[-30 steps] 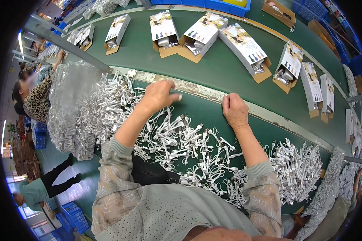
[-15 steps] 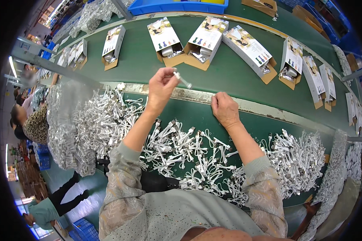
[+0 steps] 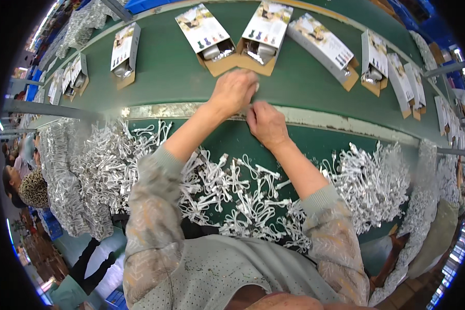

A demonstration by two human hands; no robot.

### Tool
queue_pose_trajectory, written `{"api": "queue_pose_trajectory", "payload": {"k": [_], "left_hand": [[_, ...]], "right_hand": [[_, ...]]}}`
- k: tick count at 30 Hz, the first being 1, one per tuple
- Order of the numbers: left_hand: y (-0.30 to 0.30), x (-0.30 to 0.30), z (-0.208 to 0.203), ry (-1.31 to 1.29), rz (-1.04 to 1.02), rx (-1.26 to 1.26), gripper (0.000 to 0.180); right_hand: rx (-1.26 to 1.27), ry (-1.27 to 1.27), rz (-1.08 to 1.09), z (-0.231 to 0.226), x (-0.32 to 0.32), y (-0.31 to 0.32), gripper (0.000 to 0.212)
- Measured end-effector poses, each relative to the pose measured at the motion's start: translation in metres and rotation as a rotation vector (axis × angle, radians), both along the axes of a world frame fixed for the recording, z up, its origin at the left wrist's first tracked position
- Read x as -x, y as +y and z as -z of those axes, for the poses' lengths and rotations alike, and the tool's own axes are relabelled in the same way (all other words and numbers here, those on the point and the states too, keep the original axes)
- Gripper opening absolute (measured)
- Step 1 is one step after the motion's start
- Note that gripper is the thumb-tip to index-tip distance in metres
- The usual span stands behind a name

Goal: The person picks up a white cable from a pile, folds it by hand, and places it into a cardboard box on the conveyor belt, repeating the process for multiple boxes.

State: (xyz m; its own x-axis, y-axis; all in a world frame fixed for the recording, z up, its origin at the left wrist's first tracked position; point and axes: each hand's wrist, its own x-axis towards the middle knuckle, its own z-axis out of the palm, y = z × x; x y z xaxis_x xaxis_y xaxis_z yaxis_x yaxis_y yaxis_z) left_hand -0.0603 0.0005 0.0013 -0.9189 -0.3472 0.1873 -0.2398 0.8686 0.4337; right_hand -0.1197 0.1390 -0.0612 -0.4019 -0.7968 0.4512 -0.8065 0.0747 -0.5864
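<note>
My left hand (image 3: 236,92) is closed with its fingertips pinched, just below the flap of an open box (image 3: 267,27). A bit of white shows at its fingertips, where the bundled white USB cable seen earlier is now mostly hidden. Close by on the right, over the worn rail, my right hand (image 3: 267,124) is curled closed; whatever its fingers hold is hidden. Another open box (image 3: 201,28) angles beside the first, and both show a white item and silver wrapping inside. Loose bundled white USB cables (image 3: 248,181) lie on the green surface between my forearms.
A worn rail (image 3: 325,120) divides the cable surface from the green conveyor (image 3: 165,77). More printed boxes (image 3: 323,46) stand along it on both sides. Larger cable heaps (image 3: 372,186) lie to the right and left. Bubble-wrap-like silvery packing (image 3: 64,175) hangs at left, near other people.
My left hand has moved right and slightly up to the open boxes, and its cable is mostly lost from sight. My right hand has shifted left, close to it. The whole view has shifted.
</note>
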Motion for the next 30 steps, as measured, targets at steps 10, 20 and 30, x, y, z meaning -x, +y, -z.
{"api": "queue_pose_trajectory", "payload": {"k": [10,20,30], "left_hand": [[0.106,-0.095,-0.023,-0.346,0.263,-0.028,0.017],[0.043,-0.042,-0.065,-0.223,-0.305,-0.334,0.021],[0.047,0.151,0.010,-0.055,0.105,0.469,0.010]], "right_hand": [[0.007,0.023,0.012,0.002,-0.003,-0.004,0.014],[-0.011,-0.011,-0.021,-0.001,0.000,0.000,0.015],[-0.247,-0.182,-0.106,-0.013,0.002,0.001,0.024]]}}
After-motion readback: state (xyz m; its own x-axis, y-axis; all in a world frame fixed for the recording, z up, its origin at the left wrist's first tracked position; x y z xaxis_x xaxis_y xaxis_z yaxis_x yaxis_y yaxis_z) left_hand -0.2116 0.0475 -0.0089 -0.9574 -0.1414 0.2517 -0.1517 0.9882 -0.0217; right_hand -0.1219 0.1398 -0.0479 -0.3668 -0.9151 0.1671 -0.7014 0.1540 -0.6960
